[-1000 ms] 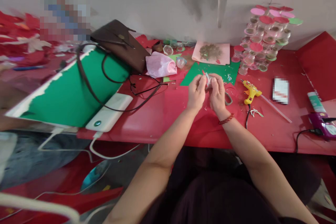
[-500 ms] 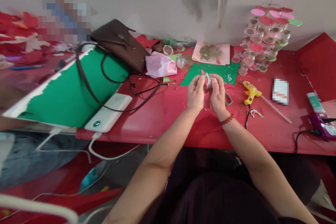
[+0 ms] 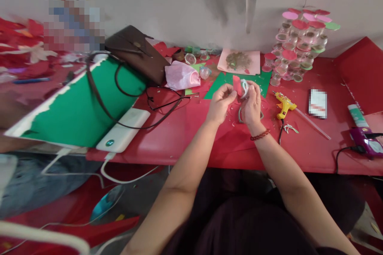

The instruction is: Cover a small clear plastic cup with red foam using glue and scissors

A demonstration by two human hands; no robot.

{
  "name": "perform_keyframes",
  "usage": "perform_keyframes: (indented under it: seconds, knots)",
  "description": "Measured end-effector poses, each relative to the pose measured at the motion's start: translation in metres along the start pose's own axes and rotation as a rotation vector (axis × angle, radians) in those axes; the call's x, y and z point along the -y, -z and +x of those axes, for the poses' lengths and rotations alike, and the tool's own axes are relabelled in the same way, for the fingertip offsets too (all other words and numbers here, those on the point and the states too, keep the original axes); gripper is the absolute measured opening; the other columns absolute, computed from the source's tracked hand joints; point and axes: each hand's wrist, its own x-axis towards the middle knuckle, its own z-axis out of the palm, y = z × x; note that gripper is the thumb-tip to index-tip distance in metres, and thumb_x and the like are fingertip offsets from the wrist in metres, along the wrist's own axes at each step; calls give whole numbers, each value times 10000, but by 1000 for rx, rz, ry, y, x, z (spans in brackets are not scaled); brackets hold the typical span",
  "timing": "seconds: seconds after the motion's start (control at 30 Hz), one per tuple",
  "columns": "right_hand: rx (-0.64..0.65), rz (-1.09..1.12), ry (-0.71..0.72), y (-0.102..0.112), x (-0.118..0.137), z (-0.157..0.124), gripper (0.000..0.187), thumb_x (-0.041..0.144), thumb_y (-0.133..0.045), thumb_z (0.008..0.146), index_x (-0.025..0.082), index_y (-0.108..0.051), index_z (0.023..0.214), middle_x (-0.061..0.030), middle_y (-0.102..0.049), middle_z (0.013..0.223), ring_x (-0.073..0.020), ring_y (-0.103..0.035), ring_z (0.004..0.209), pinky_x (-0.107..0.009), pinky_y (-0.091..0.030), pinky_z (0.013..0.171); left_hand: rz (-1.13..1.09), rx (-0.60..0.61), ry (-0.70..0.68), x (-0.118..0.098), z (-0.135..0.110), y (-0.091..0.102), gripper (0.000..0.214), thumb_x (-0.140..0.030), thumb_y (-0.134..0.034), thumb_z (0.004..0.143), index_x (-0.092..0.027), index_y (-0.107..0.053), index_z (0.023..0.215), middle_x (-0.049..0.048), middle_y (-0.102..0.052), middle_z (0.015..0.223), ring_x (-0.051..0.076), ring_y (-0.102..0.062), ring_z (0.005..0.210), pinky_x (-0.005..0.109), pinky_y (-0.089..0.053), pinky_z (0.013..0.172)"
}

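Grey wall (image 3: pixel 179 8) backs a red bench (image 3: pixel 163 143), and on it a tall cluster of clear cups (image 3: pixel 301 44) topped with coloured discs (image 3: pixel 290 15) stands already assembled, whereas the work in progress looks unfinished. Over the middle of the bench, wrists close together and angled inward, the left hand (image 3: pixel 222 102) has its grip closed, thumb against fingers, on a red paper piece (image 3: pixel 236 85), and the right hand (image 3: pixel 252 105) curls its grip around a pale ring (image 3: pixel 244 87). Both pieces sit side by side between the hands, though whether they are joined is too small to tell.
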Motion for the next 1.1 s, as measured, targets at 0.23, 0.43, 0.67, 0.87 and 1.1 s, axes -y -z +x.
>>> perform_keyframes:
  seconds: [0.23,0.43,0.67,0.87,1.1]
  knots:
    - [-17,144,-115,-3,4,2,245,542,-593,954,314,-611,1041,46,-644,811,-103,-590,635,-219,-514,581,-200,-122,160,-3,7,0,155,-112,-634,771,-197,-565,661,-22,-493,694,101,-501,662,218,-416,668]
    - [-62,246,-221,-2,6,6,209,491,-607,917,297,-587,994,49,-664,772,-105,-610,638,-207,-474,544,-296,-289,207,-7,11,4,125,-163,-619,756,-206,-523,689,-29,-513,673,96,-529,614,218,-437,644]
    - [-15,241,-238,2,1,8,260,525,-625,899,296,-578,1013,41,-682,793,-118,-645,673,-231,-476,549,-325,-276,238,1,16,16,123,-184,-599,719,-222,-486,687,-11,-530,669,127,-564,635,266,-492,669]
    - [-23,222,-249,3,1,8,297,573,-595,918,298,-578,1031,31,-687,782,-132,-625,645,-241,-440,509,-354,-282,287,5,18,22,84,-233,-594,697,-234,-513,722,5,-603,711,155,-626,701,307,-555,747]
    - [-8,213,-196,7,1,9,288,551,-628,902,295,-596,1031,37,-679,800,-120,-624,658,-230,-439,539,-216,-358,243,11,19,21,153,-271,-641,674,-224,-496,683,-22,-574,663,126,-613,604,263,-529,655]
